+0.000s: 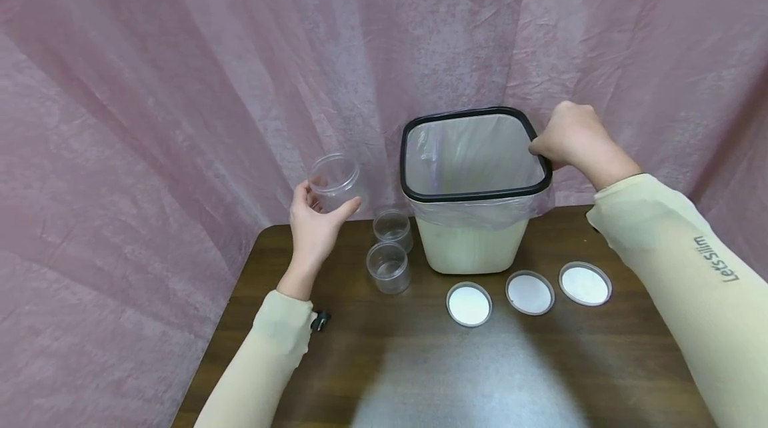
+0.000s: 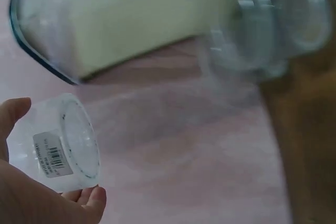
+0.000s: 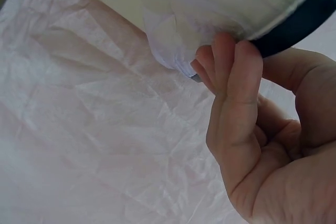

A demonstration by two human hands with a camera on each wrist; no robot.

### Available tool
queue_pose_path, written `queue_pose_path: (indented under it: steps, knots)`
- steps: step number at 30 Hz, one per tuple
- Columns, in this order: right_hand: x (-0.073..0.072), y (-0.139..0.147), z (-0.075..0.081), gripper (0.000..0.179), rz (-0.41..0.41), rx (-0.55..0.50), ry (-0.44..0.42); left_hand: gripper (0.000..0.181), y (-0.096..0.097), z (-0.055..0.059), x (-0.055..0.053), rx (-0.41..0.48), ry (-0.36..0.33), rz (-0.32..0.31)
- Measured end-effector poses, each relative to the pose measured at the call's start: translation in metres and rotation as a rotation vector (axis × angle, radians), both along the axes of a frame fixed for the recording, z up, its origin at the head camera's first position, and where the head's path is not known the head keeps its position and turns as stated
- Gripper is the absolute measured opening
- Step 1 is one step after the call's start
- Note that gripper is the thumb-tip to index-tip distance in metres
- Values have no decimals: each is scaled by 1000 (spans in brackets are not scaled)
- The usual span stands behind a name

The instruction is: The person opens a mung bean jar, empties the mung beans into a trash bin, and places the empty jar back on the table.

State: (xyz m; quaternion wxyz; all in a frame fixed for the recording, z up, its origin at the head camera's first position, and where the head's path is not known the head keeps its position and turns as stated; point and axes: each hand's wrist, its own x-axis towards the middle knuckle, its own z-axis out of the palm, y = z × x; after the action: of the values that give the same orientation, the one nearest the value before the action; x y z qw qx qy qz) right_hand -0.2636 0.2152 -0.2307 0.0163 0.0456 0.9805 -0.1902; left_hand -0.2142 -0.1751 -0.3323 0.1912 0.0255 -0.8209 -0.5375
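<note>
My left hand (image 1: pixel 315 225) holds a clear plastic jar (image 1: pixel 334 181) in the air, left of the bin, fingers and thumb on either side of it. In the left wrist view a barcode label shows on the jar (image 2: pixel 58 145). My right hand (image 1: pixel 576 138) grips the black rim (image 1: pixel 477 197) of a cream trash bin (image 1: pixel 471 245) at its right side. In the right wrist view the fingers (image 3: pixel 236 87) of that hand press the bin's outer side under the rim, the thumb on the other side. A translucent bag (image 1: pixel 468 148) lines the bin and hangs over its edge.
Two clear jars stand on the wooden table (image 1: pixel 384 355), one nearer jar (image 1: pixel 389 268) and one farther jar (image 1: pixel 393 227). Three round lids, a left lid (image 1: pixel 469 305), a middle lid (image 1: pixel 530 293) and a right lid (image 1: pixel 585 283), lie before the bin. A pink curtain (image 1: pixel 300 48) hangs behind.
</note>
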Motion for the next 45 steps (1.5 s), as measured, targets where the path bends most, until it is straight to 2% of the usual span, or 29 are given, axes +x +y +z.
queue_pose_path:
  steps: [4, 8, 12, 16, 22, 28, 34, 41, 45]
  knots:
    - [1, 2, 0, 25, -9, -25, -6, 82, -18, -34, 8, -75, -66, 90]
    - [3, 3, 0, 23, -9, -32, -15, 81, -30, -66, 17, -143, -160, 149]
    - [6, 7, 0, 24, -3, -41, -28, 83, -36, -93, 22, -163, -240, 153]
    - [9, 12, 2, 25, 6, -42, -33, 85, -34, -110, 23, -176, -298, 140]
    - [14, 18, 2, 31, 42, -34, -19, 83, -25, -124, 24, -176, -372, 133]
    - [17, 21, 0, 34, 76, -69, -16, 86, -20, -136, 23, -199, -390, 119]
    - [21, 22, -3, 43, 83, -92, -3, 85, -17, -145, 19, -186, -396, 119]
    - [32, 25, -8, 65, 67, -162, 70, 88, -21, -150, 14, -229, -366, 76]
    - [46, 31, -17, 66, 62, -167, 153, 100, -26, -149, 13, -246, -387, 39]
